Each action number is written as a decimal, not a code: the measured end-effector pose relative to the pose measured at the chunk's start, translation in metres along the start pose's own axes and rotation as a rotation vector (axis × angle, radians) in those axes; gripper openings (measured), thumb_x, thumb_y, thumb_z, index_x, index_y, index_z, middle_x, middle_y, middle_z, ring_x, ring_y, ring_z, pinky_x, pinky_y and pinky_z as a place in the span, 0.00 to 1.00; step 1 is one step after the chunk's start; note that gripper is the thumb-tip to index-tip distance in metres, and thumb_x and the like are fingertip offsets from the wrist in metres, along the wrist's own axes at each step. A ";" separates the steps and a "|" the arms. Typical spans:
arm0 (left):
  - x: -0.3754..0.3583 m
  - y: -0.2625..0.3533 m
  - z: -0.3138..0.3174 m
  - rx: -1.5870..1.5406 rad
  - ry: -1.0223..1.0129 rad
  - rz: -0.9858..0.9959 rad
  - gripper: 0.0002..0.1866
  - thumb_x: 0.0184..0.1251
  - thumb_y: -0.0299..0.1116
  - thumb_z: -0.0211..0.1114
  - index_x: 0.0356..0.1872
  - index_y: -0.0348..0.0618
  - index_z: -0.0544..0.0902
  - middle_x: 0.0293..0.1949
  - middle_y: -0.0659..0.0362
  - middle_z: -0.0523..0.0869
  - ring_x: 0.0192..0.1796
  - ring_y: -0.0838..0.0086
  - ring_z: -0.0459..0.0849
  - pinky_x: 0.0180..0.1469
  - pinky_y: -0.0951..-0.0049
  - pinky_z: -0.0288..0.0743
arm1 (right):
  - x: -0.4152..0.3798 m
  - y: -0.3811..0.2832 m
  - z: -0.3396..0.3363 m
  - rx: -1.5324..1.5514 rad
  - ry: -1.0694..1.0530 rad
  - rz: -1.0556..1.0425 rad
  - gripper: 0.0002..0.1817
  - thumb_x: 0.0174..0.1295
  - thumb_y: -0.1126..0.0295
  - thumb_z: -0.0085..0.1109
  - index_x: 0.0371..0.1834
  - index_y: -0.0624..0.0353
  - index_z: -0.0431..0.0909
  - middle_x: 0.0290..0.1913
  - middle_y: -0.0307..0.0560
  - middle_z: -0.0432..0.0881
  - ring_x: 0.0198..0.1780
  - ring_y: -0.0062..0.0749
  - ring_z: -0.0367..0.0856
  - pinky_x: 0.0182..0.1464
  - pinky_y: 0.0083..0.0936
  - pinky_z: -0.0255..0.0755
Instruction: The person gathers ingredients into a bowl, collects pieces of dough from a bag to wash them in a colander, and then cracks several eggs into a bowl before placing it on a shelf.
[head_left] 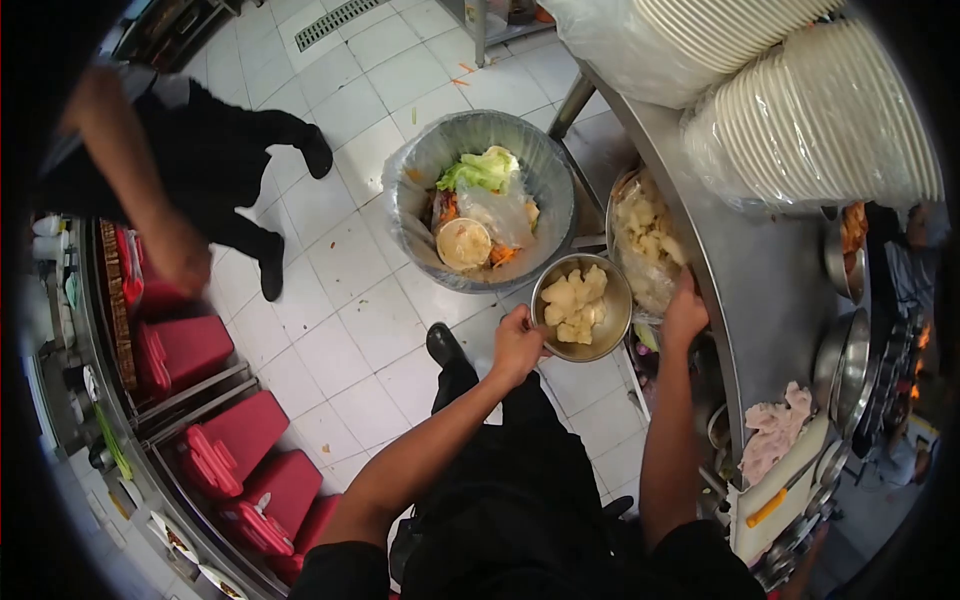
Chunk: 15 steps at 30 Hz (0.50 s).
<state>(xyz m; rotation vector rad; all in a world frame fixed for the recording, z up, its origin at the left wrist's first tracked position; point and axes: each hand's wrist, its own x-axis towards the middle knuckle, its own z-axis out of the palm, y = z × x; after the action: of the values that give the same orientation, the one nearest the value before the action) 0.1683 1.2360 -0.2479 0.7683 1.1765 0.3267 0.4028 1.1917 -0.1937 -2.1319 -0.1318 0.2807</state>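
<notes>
My left hand (521,347) grips the near left rim of a round metal bowl (622,318). Inside the bowl lie several pale, lumpy food pieces (574,303) that look like battered chunks. Just beyond, below the counter edge, a larger metal bowl (611,212) holds a clear plastic bag (648,262) with more pale pieces. My right hand (685,316) is closed at the near right side of that bag, its fingertips partly hidden by the plastic. The small bowl hangs over the floor, close beside the large one.
A lined bin (400,190) with food scraps stands ahead. On the steel counter (765,290) at right are bagged stacks of white containers (810,120), raw meat (775,430) and a yellow-handled knife (768,508). Red bins (240,440) line the left; a person (170,180) walks there.
</notes>
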 end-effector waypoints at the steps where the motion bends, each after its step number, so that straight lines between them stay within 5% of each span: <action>1: 0.002 0.000 0.002 -0.007 0.005 0.012 0.07 0.55 0.19 0.62 0.30 0.37 0.71 0.30 0.58 0.76 0.31 0.72 0.84 0.29 0.74 0.86 | 0.001 0.029 0.003 0.319 -0.060 -0.019 0.15 0.64 0.70 0.56 0.49 0.70 0.78 0.47 0.51 0.83 0.47 0.37 0.81 0.52 0.30 0.72; 2: 0.003 -0.002 0.004 -0.012 0.010 0.020 0.07 0.55 0.19 0.62 0.29 0.37 0.71 0.30 0.58 0.76 0.31 0.72 0.84 0.29 0.74 0.86 | -0.007 0.035 0.003 0.635 -0.118 -0.035 0.14 0.65 0.71 0.55 0.49 0.69 0.78 0.46 0.50 0.83 0.46 0.35 0.81 0.52 0.29 0.72; 5: 0.004 0.000 0.006 0.003 0.018 0.020 0.07 0.55 0.18 0.61 0.29 0.37 0.71 0.30 0.57 0.76 0.30 0.72 0.84 0.29 0.74 0.86 | -0.041 0.018 -0.009 0.644 -0.411 0.189 0.15 0.63 0.71 0.57 0.47 0.73 0.76 0.38 0.50 0.83 0.40 0.26 0.80 0.47 0.24 0.73; 8: 0.001 0.006 0.002 0.010 0.000 0.024 0.07 0.55 0.18 0.60 0.28 0.37 0.70 0.31 0.57 0.76 0.30 0.71 0.84 0.30 0.73 0.86 | -0.008 0.018 0.002 0.041 -0.327 -0.389 0.14 0.62 0.72 0.57 0.48 0.69 0.77 0.36 0.51 0.82 0.40 0.27 0.79 0.45 0.25 0.73; 9: 0.000 0.005 0.000 0.008 -0.014 0.024 0.07 0.55 0.18 0.59 0.28 0.37 0.70 0.31 0.56 0.76 0.31 0.70 0.84 0.30 0.72 0.87 | 0.008 0.012 0.007 -0.189 -0.365 -0.314 0.18 0.65 0.73 0.50 0.57 0.66 0.74 0.47 0.51 0.83 0.43 0.37 0.83 0.48 0.29 0.74; 15: -0.001 -0.004 -0.008 0.009 -0.038 0.016 0.07 0.56 0.17 0.57 0.27 0.38 0.69 0.34 0.56 0.78 0.33 0.68 0.85 0.33 0.70 0.87 | 0.061 0.013 0.056 -0.905 -0.528 -0.326 0.24 0.57 0.76 0.48 0.59 0.58 0.73 0.54 0.61 0.78 0.53 0.56 0.77 0.56 0.40 0.69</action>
<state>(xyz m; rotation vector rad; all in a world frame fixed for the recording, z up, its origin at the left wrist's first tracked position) 0.1596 1.2355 -0.2515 0.7891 1.1376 0.3193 0.4479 1.2426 -0.2436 -2.7996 -1.0744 0.6763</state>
